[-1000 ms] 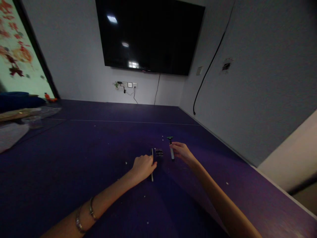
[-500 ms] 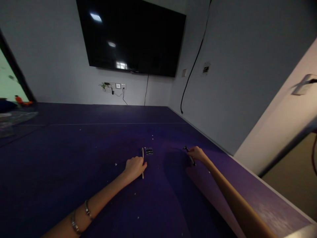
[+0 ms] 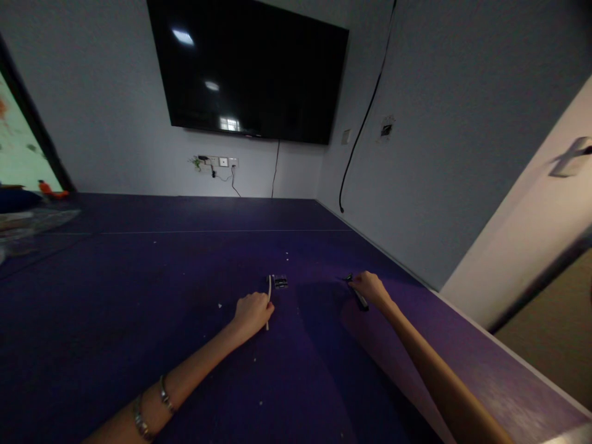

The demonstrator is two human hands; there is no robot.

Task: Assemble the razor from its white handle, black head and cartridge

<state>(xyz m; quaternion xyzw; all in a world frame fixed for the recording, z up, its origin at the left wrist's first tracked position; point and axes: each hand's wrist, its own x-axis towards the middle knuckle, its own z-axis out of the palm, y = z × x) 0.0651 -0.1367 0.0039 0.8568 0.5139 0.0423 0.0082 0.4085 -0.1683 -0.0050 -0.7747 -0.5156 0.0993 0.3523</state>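
Note:
My left hand [image 3: 253, 311] is closed around a thin pale stick [image 3: 270, 285], whose two ends show above and below the fingers. Right beside the stick's far end lies a small dark rectangular piece with a clear edge [image 3: 280, 282], flat on the purple surface [image 3: 305, 370]. Over to the right, my right hand [image 3: 369, 287] pinches a slim black tool [image 3: 361, 302]. Its narrow head pokes out left of the fingertips and a longer dark body extends below them. The fingers cover its middle, and its exact kind cannot be made out.
Small white scraps [image 3: 220, 306] dot the surface. Clear plastic wrapping [image 3: 50, 219] and an orange item [image 3: 50, 190] sit at the far left. A black cable [image 3: 365, 117] hangs down the right wall. A large television [image 3: 259, 68] is mounted above wall sockets [image 3: 223, 161].
The view has shifted slightly. The pale stick leans a little more, its far end to the right. The black tool has turned slightly in my right hand.

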